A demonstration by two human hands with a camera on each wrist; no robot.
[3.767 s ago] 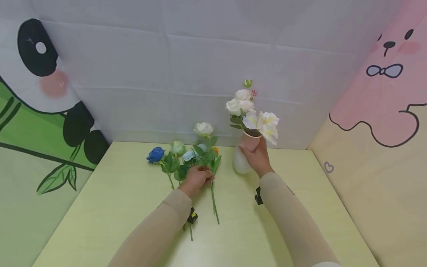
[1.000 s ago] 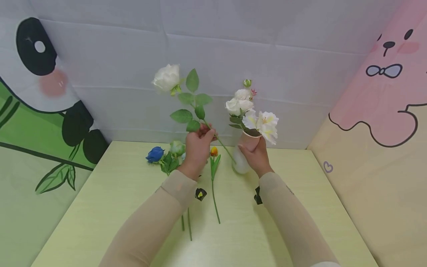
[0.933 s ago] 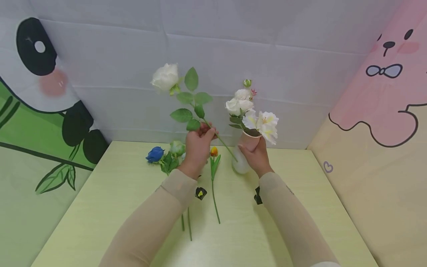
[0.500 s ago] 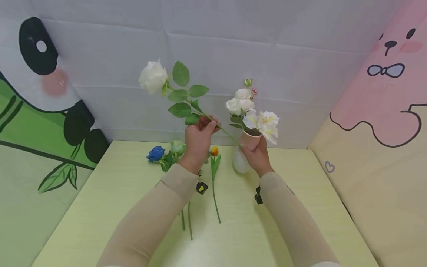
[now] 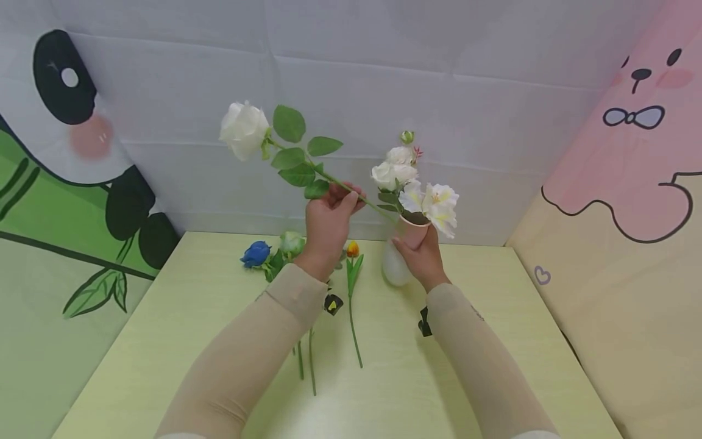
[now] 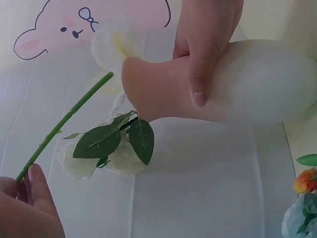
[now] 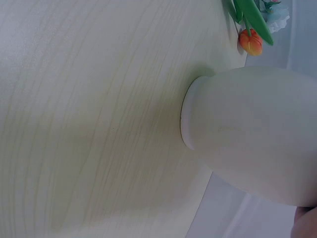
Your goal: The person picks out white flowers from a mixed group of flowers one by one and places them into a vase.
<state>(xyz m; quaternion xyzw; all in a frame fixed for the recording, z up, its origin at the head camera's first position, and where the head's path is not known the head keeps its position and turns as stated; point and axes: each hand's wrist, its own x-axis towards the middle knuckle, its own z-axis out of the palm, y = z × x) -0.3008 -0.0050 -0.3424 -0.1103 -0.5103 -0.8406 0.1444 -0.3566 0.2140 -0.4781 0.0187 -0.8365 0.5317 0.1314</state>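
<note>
Tilted to the left, a white rose on a leafy green stem is pinched between the thumb and fingers of my left hand. In the left wrist view the cut end of its stem is near the vase mouth, apparently still outside it. My right hand grips the neck of a pink-and-white vase, which stands upright on the table. White roses and a white-and-yellow flower stand in the vase. The right wrist view shows the vase base on the wood.
Left of the vase an orange tulip lies on the table. A blue rose and a pale green flower lie farther left, partly behind my left arm. A grey cloth wall rises behind the table.
My left hand has picked the white rose up from the table and raised it. Over the last second the rose has tilted further left and its stem end has risen towards the vase mouth.
</note>
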